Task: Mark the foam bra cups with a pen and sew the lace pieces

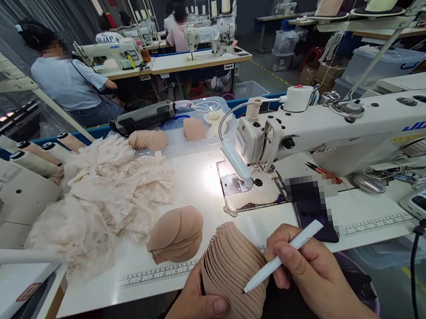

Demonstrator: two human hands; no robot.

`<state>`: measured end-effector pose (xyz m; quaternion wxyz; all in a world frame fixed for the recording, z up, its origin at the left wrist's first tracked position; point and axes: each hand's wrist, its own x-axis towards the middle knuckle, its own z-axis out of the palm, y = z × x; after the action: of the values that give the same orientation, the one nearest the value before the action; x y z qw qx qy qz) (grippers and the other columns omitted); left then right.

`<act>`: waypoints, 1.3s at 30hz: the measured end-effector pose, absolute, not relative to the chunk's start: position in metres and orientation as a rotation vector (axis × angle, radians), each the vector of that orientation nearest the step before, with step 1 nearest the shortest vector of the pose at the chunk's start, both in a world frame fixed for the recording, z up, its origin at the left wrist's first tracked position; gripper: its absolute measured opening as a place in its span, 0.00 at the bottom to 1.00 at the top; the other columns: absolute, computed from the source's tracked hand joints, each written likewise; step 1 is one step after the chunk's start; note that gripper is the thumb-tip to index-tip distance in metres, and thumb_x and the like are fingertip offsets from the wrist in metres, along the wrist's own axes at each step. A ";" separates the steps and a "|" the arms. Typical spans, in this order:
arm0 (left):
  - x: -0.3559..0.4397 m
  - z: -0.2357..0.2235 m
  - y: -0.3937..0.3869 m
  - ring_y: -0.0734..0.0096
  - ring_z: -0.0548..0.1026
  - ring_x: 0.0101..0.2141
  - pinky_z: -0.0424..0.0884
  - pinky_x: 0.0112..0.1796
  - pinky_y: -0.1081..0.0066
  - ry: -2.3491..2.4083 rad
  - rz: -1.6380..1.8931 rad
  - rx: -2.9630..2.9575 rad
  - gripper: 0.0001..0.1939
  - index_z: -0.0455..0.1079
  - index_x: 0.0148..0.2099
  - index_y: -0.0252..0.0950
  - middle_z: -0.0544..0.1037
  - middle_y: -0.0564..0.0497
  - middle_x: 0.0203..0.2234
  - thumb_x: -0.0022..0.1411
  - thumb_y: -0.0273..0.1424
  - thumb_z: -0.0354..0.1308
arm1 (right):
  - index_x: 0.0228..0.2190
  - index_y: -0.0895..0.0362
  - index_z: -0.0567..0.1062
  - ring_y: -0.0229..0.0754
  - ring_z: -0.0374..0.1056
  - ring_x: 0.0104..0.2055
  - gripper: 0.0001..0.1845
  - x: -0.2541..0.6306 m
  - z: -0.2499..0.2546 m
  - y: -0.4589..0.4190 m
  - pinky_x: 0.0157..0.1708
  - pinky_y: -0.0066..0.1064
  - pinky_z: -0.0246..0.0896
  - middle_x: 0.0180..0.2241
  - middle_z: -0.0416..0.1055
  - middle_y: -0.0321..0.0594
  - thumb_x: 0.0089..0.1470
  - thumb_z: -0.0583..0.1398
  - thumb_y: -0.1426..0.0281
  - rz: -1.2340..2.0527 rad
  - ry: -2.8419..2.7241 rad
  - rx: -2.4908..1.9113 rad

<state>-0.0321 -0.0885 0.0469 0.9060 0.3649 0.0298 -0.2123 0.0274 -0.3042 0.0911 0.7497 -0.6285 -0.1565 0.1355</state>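
Note:
My left hand (200, 305) grips a stack of beige bra cups (234, 273), its thumb lying over the near side. The cups are fanned out so that their edges show as layered ridges, just past the table's front edge. In my right hand (306, 263) is a white marker pen (283, 255), held between thumb and fingers. Its dark tip points down left at the cup edges; whether it touches them I cannot tell. Another small pile of beige cups (176, 234) lies on the table behind the stack.
Cream lace fabric (101, 192) is heaped at the left. A JUKI sewing machine (336, 125) with a lit lamp stands at the right, near a dark phone (313, 214) and red-handled snips (325, 173). A clear plastic tray (175, 146) holds more cups. Co-workers sit beyond.

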 end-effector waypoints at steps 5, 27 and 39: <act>-0.032 0.044 -0.088 0.39 0.77 0.59 0.72 0.57 0.52 0.065 -0.438 0.755 0.50 0.65 0.73 0.37 0.81 0.37 0.55 0.52 0.38 0.79 | 0.33 0.55 0.76 0.34 0.66 0.24 0.22 0.027 0.093 -0.303 0.26 0.26 0.61 0.22 0.72 0.33 0.75 0.59 0.54 0.294 -0.394 -1.473; -0.030 0.053 -0.090 0.37 0.77 0.59 0.72 0.57 0.51 0.069 -0.441 0.767 0.47 0.67 0.71 0.36 0.81 0.37 0.55 0.52 0.39 0.78 | 0.36 0.54 0.78 0.36 0.67 0.26 0.19 0.020 0.092 -0.305 0.28 0.27 0.60 0.24 0.74 0.34 0.75 0.58 0.55 0.341 -0.449 -1.497; -0.029 0.056 -0.096 0.39 0.78 0.58 0.71 0.58 0.51 0.032 -0.443 0.757 0.44 0.69 0.69 0.36 0.82 0.37 0.54 0.53 0.40 0.78 | 0.31 0.55 0.79 0.37 0.64 0.24 0.25 0.013 0.098 -0.296 0.28 0.31 0.57 0.22 0.71 0.35 0.71 0.61 0.48 0.304 -0.346 -1.471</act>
<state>-0.0290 -0.0963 0.0561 0.9053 0.3663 0.0153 -0.2145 0.0129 -0.2956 0.0976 0.7175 -0.6647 -0.1566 0.1374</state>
